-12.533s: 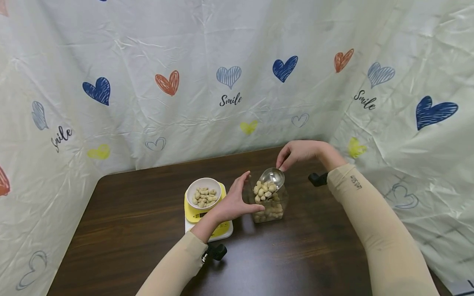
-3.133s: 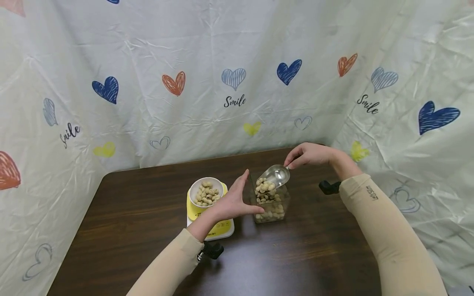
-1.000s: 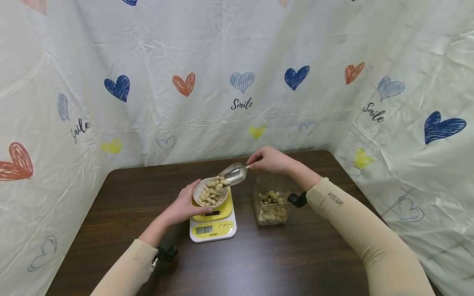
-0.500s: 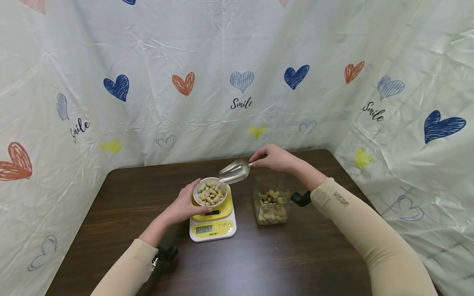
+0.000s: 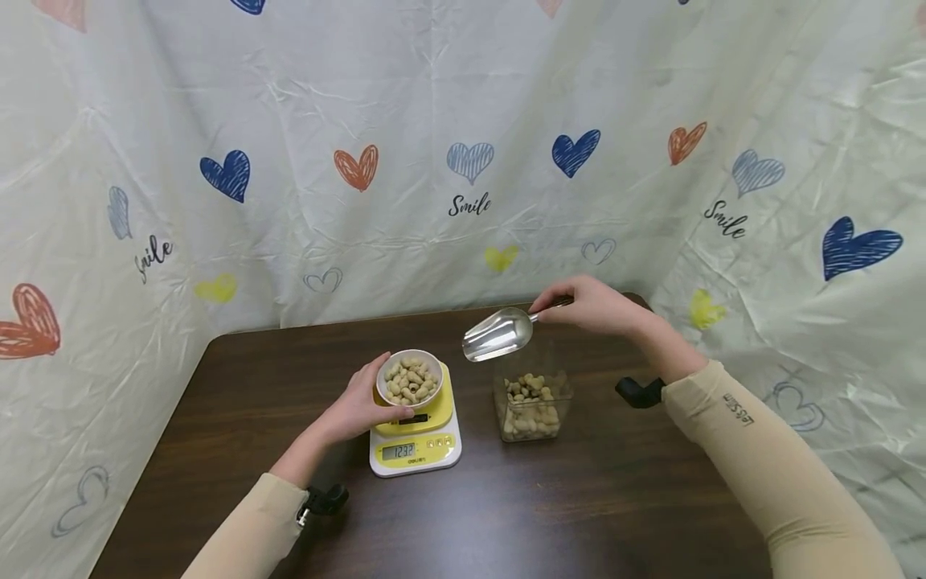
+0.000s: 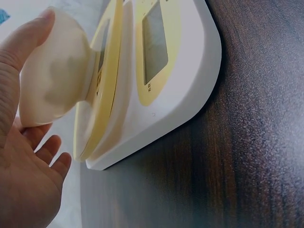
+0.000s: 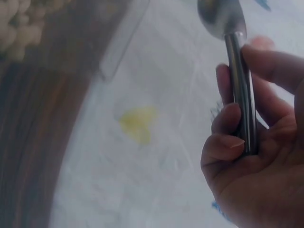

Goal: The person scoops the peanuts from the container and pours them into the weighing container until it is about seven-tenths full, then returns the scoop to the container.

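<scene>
A white bowl (image 5: 409, 378) full of unshelled peanuts (image 5: 411, 381) stands on the yellow plate of a kitchen scale (image 5: 415, 442). Its display shows about 123.2. My left hand (image 5: 362, 406) holds the bowl from the left, thumb and fingers to either side of it; the left wrist view shows the thumb on the bowl (image 6: 57, 71). My right hand (image 5: 589, 305) grips the handle of a metal scoop (image 5: 497, 334), whose pan hangs bare in the air between the bowl and a clear plastic container (image 5: 531, 406). Fingers (image 7: 228, 147) wrap the handle in the right wrist view.
The clear container right of the scale has more peanuts in its lower part. All this stands on a dark wooden table (image 5: 506, 515). A white curtain (image 5: 405, 225) printed with hearts closes off the back and sides.
Peanuts slid from the scoop into the bowl, and the display rose from about 80 to about 123. My right hand then drew the bare scoop back to the right. The left hand stayed at the bowl.
</scene>
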`<act>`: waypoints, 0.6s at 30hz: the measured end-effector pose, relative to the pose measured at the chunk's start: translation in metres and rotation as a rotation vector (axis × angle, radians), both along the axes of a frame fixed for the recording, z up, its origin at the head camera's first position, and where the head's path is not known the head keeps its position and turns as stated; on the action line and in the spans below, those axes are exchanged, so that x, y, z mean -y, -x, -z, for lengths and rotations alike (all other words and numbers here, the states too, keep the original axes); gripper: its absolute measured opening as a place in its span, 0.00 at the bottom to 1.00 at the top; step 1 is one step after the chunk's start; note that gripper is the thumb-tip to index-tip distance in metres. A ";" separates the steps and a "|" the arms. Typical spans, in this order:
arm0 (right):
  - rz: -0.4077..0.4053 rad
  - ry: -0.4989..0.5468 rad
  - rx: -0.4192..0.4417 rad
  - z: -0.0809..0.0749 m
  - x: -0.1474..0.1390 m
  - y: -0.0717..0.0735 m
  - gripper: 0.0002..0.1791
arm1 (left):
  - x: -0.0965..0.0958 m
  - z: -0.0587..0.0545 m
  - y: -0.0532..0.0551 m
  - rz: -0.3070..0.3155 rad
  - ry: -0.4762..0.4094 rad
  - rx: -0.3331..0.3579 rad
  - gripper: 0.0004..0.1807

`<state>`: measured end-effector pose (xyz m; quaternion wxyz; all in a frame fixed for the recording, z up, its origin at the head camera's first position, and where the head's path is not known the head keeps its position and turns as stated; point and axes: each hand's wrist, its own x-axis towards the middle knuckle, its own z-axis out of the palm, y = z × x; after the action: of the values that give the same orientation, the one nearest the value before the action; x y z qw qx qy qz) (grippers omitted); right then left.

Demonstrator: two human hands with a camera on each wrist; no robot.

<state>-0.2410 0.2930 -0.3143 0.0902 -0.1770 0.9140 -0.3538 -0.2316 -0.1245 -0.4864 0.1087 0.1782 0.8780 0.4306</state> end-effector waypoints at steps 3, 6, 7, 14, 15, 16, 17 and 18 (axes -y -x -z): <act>0.012 -0.012 -0.026 -0.005 -0.017 -0.007 0.11 | 0.000 0.002 0.001 -0.002 0.007 0.006 0.67; 0.040 -0.044 -0.062 -0.010 -0.033 -0.014 0.10 | 0.000 0.002 0.002 -0.004 0.011 0.009 0.67; 0.046 -0.055 -0.073 -0.011 -0.037 -0.016 0.09 | 0.000 0.003 0.001 -0.005 0.012 0.007 0.67; 0.037 -0.173 -0.097 -0.012 -0.053 -0.026 0.04 | -0.001 0.003 -0.001 -0.011 0.007 0.010 0.66; 0.025 -0.186 -0.097 -0.010 -0.053 -0.026 0.04 | 0.000 0.003 -0.001 -0.010 0.008 0.012 0.66; 0.010 -0.199 -0.104 -0.009 -0.052 -0.025 0.03 | 0.000 0.004 -0.001 -0.009 0.009 0.013 0.66; -0.011 -0.209 -0.113 -0.007 -0.051 -0.024 0.03 | -0.001 0.004 0.000 -0.010 0.009 0.013 0.67; -0.029 -0.220 -0.118 -0.004 -0.049 -0.023 0.03 | -0.001 0.004 0.000 -0.010 0.009 0.013 0.67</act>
<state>-0.2177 0.3422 -0.3102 0.0600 -0.1998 0.9483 -0.2390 -0.2317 -0.1234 -0.4901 0.1130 0.1705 0.8800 0.4286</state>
